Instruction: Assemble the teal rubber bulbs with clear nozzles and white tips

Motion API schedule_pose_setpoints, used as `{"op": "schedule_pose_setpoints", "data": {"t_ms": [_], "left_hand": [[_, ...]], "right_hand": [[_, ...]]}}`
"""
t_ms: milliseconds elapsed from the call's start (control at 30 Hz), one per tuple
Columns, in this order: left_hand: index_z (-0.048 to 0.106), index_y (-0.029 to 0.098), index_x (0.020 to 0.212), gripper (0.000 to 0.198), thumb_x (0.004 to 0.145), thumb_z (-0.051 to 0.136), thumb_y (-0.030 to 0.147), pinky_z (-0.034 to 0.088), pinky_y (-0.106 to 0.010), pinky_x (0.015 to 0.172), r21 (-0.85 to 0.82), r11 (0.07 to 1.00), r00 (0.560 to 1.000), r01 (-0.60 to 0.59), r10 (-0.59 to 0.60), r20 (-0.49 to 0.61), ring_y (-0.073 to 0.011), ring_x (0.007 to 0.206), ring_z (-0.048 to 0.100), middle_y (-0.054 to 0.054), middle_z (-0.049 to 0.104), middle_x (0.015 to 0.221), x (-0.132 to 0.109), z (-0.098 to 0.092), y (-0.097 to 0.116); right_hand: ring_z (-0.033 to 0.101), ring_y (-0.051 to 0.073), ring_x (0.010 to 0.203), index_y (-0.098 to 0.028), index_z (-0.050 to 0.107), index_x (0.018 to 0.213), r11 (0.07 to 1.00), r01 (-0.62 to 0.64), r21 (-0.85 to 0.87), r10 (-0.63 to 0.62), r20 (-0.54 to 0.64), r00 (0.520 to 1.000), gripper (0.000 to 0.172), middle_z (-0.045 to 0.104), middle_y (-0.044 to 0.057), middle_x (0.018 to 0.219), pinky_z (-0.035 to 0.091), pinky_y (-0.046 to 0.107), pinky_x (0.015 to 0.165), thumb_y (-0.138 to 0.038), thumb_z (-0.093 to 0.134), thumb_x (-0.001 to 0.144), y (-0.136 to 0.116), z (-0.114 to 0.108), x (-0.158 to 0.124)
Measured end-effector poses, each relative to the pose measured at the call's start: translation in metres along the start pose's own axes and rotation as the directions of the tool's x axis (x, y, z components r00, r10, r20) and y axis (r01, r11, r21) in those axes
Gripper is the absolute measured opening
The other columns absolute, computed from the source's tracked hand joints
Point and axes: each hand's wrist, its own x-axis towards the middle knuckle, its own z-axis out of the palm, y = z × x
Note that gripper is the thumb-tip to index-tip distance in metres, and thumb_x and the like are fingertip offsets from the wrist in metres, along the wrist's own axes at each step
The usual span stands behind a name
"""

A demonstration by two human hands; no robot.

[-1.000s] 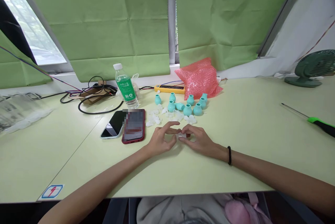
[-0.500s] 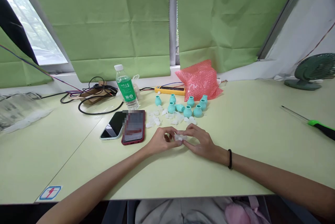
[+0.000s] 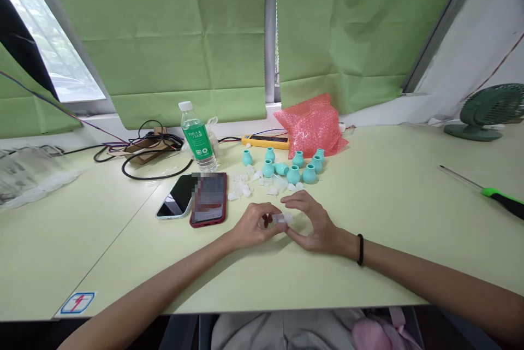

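Observation:
My left hand point(image 3: 256, 224) pinches a small translucent white piece point(image 3: 283, 218) between thumb and fingers, a little above the table. My right hand point(image 3: 313, 223) is just to the right of that piece, its thumb and fingers spread apart; the thumb tip is close to the piece, and I cannot tell if it touches. Beyond my hands lie several loose white translucent scraps point(image 3: 240, 190). Behind and among them are several small turquoise vase-shaped pieces point(image 3: 293, 175), most upright, while one turquoise piece point(image 3: 281, 168) lies on its side.
Two phones, one dark red point(image 3: 209, 200) and one pale-edged point(image 3: 178, 197), lie left of the scraps. Behind them stand a water bottle point(image 3: 198, 140) and coiled black cables point(image 3: 155, 176). A pink bubble-wrap bag point(image 3: 313, 126) and yellow meter point(image 3: 266, 142) sit farther back. Right: screwdriver point(image 3: 501, 200), green fan point(image 3: 475, 131).
My right hand's fingers have lifted and opened away from the white piece. My left hand keeps its pinch on it, almost in the same place.

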Motion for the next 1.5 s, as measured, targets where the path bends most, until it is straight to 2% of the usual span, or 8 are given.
{"op": "schedule_pose_setpoints", "data": {"t_ms": [167,300,433,633,767,933,1267,1500], "left_hand": [[0.062,0.013,0.077,0.021,0.073,0.051,0.029,0.038,-0.02,0.05,0.007,0.999,0.998,0.043,-0.043,-0.037,-0.009,0.053,0.045,-0.001,0.055,0.061,0.002,-0.002,-0.006],[0.064,0.013,0.075,0.02,0.072,0.051,0.029,0.035,-0.019,0.048,0.039,0.998,0.997,0.054,-0.052,-0.053,-0.0086,0.051,0.044,0.0,0.052,0.058,0.002,-0.002,-0.008],[0.064,0.013,0.074,0.02,0.071,0.052,0.029,0.036,-0.019,0.048,0.069,0.995,0.996,0.071,-0.068,-0.052,-0.0086,0.052,0.044,0.0,0.051,0.058,0.002,0.0,-0.011],[0.056,0.016,0.099,0.034,0.07,0.053,0.032,0.042,-0.02,0.052,-0.007,0.982,0.967,0.191,-0.189,-0.171,-0.0088,0.051,0.047,0.001,0.056,0.061,0.003,0.004,-0.022],[0.056,0.018,0.09,0.025,0.073,0.049,0.035,0.043,-0.019,0.052,-0.078,0.984,0.964,0.162,-0.174,-0.202,-0.0092,0.053,0.051,0.002,0.055,0.059,0.004,0.003,-0.019],[0.06,0.016,0.082,0.024,0.073,0.049,0.035,0.044,-0.02,0.054,-0.123,0.983,0.978,0.135,-0.152,-0.145,-0.0107,0.06,0.053,-0.002,0.058,0.069,0.004,0.003,-0.015],[0.059,0.014,0.081,0.019,0.067,0.057,0.027,0.046,-0.02,0.056,-0.256,0.954,0.979,0.154,-0.182,-0.091,-0.0099,0.062,0.05,-0.003,0.057,0.076,0.004,0.006,-0.021],[0.059,0.012,0.073,0.015,0.065,0.059,0.025,0.044,-0.022,0.058,-0.319,0.928,0.978,0.192,-0.208,-0.017,-0.0104,0.062,0.051,-0.004,0.059,0.075,0.003,0.006,-0.018]], "right_hand": [[0.046,0.022,0.092,-0.02,0.04,0.102,0.988,-0.149,-0.032,0.149,0.006,0.989,0.036,0.047,0.009,0.098,0.041,0.039,0.076,-0.019,0.05,0.067,0.007,-0.006,0.005],[0.046,0.021,0.088,-0.02,0.047,0.091,0.95,-0.231,-0.209,0.22,-0.073,0.973,0.022,0.048,0.007,0.091,0.041,0.036,0.075,-0.018,0.048,0.068,0.028,-0.005,0.005],[0.046,0.022,0.083,-0.019,0.052,0.082,0.868,-0.297,-0.398,0.314,-0.023,0.949,0.015,0.049,0.007,0.085,0.04,0.036,0.073,-0.021,0.049,0.068,0.046,-0.005,0.003],[0.044,0.024,0.087,-0.018,0.038,0.113,0.781,-0.391,-0.487,0.397,-0.095,0.913,0.047,0.048,0.008,0.093,0.04,0.036,0.072,-0.033,0.049,0.07,0.054,-0.008,0.003],[0.04,0.027,0.094,-0.023,0.021,0.126,0.744,-0.334,-0.58,0.404,-0.008,0.915,0.059,0.042,0.01,0.108,0.039,0.039,0.072,-0.038,0.043,0.075,0.06,-0.009,0.002],[0.038,0.027,0.097,-0.024,0.028,0.124,0.768,-0.279,-0.577,0.415,0.116,0.902,0.05,0.039,0.01,0.114,0.039,0.04,0.073,-0.037,0.039,0.077,0.064,-0.007,-0.001],[0.036,0.027,0.096,-0.019,0.034,0.121,0.763,-0.326,-0.559,0.442,0.082,0.893,0.049,0.045,0.01,0.108,0.038,0.04,0.073,-0.037,0.042,0.075,0.064,-0.005,0.0],[0.033,0.029,0.098,-0.028,0.031,0.123,0.719,-0.262,-0.643,0.474,0.18,0.862,0.044,0.029,0.007,0.127,0.035,0.042,0.072,-0.042,0.028,0.081,0.058,-0.005,0.001]]}}
